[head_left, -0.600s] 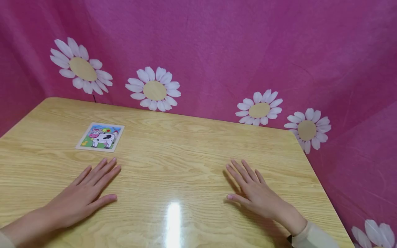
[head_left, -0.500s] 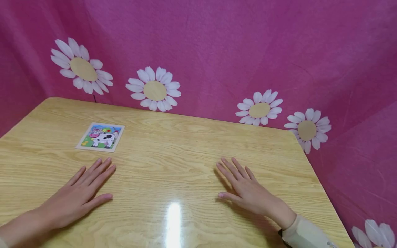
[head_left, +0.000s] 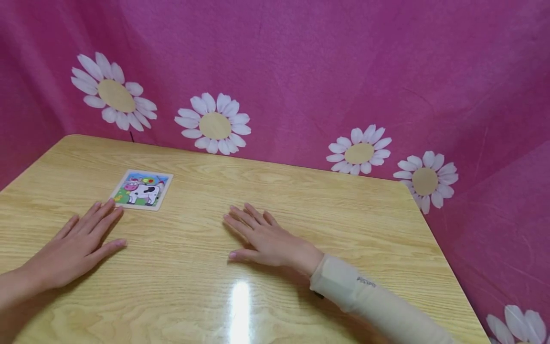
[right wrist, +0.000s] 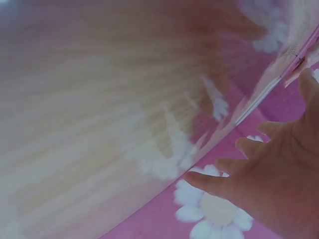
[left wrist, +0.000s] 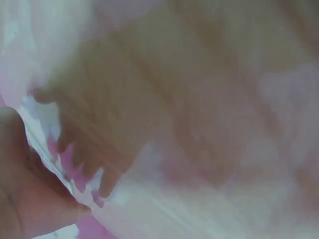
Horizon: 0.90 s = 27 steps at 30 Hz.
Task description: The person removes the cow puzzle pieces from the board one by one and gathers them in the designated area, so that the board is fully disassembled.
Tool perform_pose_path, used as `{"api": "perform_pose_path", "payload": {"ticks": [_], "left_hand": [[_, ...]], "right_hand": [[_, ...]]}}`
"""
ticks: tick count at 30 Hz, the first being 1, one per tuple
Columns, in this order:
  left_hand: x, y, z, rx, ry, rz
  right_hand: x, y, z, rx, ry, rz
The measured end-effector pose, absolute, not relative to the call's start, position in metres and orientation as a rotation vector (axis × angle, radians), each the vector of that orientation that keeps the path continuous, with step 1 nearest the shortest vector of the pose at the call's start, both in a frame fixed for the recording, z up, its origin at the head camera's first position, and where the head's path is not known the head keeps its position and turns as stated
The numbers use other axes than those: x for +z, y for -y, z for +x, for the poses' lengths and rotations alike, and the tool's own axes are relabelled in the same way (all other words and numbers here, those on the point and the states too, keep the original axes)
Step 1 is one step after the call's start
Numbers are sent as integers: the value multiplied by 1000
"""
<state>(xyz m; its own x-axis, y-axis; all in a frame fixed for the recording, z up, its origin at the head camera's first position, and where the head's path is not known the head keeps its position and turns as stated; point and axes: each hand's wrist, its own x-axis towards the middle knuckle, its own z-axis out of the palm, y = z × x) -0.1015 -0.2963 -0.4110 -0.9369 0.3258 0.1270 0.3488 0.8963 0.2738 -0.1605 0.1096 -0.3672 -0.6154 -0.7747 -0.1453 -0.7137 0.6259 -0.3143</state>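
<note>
While cow picture lies flat on left part of table, left hand, fingers extended, overlaps its near-left corner in head view, contact unclear. Right hand, fingers also straight, farther right.

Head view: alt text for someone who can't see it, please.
A person's left hand, fingers extended, overlaps the near left corner of a cow picture lying on a wood-grain table; contact is unclear. The right hand, also outstretched, is nearer the table's middle. Behind is a pink backdrop with white flowers.
</note>
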Motion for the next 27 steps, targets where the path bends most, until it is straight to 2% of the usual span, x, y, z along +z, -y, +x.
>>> {"api": "perform_pose_path", "payload": {"ticks": [9,16,27], "left_hand": [[-407,317,-134,-466,3055,-421],[-408,320,-147,-489,3082,-427],[-413,323,-151,-511,3065,-456]], "right_hand": [[-367,-29,-179,-238,-2516,-1233],[-366,21,-187,-138,-2492,-1131],[-366,51,-197,-13,-2523,-1065]]}}
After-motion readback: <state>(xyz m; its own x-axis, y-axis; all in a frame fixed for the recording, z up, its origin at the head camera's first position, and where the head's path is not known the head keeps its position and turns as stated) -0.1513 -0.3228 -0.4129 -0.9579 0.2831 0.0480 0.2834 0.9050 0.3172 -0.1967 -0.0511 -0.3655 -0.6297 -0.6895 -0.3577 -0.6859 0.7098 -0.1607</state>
